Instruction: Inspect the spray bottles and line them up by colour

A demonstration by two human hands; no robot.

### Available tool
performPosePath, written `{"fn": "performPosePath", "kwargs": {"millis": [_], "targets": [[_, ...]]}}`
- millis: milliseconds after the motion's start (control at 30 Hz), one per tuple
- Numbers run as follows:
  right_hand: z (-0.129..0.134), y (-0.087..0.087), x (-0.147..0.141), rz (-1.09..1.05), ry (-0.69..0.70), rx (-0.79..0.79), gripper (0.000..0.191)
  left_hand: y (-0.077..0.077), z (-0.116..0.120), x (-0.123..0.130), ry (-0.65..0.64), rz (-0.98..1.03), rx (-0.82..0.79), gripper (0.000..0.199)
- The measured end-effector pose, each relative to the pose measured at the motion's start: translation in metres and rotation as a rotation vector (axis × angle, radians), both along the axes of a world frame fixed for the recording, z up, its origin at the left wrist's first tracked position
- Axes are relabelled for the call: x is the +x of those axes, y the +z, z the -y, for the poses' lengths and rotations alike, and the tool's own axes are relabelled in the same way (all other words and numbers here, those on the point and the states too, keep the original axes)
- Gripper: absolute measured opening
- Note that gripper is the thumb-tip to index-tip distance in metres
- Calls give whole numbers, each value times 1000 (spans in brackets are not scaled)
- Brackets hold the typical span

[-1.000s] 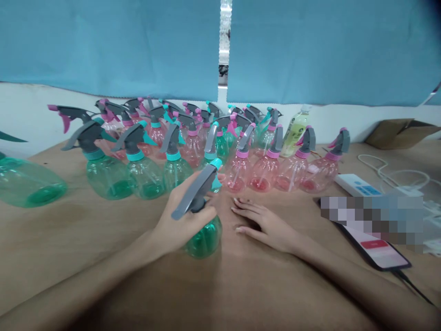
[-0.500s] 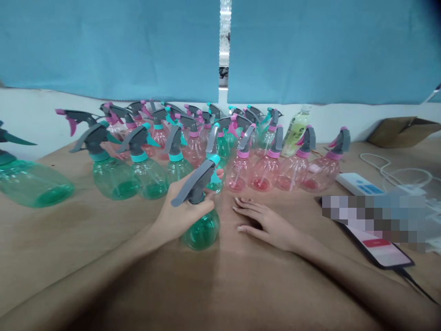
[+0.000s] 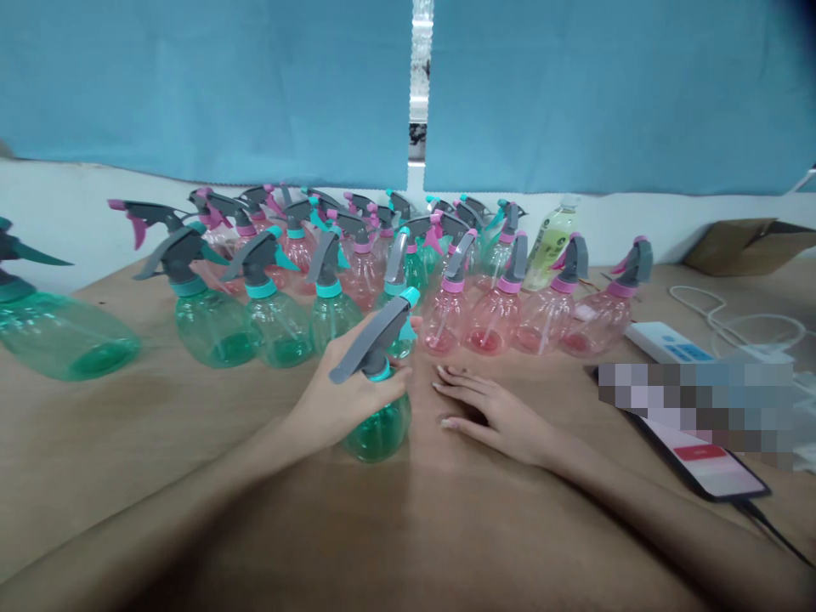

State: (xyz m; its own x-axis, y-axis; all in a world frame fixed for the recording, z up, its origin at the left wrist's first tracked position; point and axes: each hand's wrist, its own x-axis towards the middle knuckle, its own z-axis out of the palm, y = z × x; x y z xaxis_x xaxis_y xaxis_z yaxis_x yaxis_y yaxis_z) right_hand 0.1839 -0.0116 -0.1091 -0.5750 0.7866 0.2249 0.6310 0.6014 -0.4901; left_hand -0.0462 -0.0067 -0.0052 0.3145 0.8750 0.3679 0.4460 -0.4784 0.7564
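My left hand (image 3: 341, 393) is wrapped round a green spray bottle (image 3: 377, 432) with a turquoise collar and a grey trigger head. The bottle stands close to upright, its nozzle facing away from me to the right; my hand hides part of its neck. Palm down on the table, my right hand (image 3: 490, 412) holds nothing, its fingers stretched toward the bottle but apart from it. Just beyond my hands runs a front row of spray bottles, green ones (image 3: 279, 327) on the left and pink ones (image 3: 490, 319) on the right.
More spray bottles crowd behind the front row, along with a labelled drink bottle (image 3: 552, 242). A larger-looking green spray bottle (image 3: 70, 336) stands at far left. To the right are a phone (image 3: 714, 459), a white power strip (image 3: 669, 342), cables (image 3: 701, 314) and a cardboard box (image 3: 749, 245).
My left hand and the green spray bottle have shifted slightly right, and more of its turquoise collar shows. My right hand stays flat on the table. The view has moved a little.
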Motion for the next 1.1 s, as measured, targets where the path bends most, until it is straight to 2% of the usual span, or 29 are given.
{"fn": "performPosePath", "kwargs": {"millis": [100, 233, 967, 1100], "targets": [[0, 1, 0, 8, -7, -9, 56, 2, 2, 2, 3, 18, -23, 38], [0, 1, 0, 28, -7, -13, 57, 2, 4, 1, 78, -17, -11, 42], [0, 1, 0, 17, 1, -1, 55, -2, 6, -2, 77, 7, -27, 43], [0, 0, 0, 12, 1, 2, 55, 0, 7, -1, 81, 6, -19, 34]]}}
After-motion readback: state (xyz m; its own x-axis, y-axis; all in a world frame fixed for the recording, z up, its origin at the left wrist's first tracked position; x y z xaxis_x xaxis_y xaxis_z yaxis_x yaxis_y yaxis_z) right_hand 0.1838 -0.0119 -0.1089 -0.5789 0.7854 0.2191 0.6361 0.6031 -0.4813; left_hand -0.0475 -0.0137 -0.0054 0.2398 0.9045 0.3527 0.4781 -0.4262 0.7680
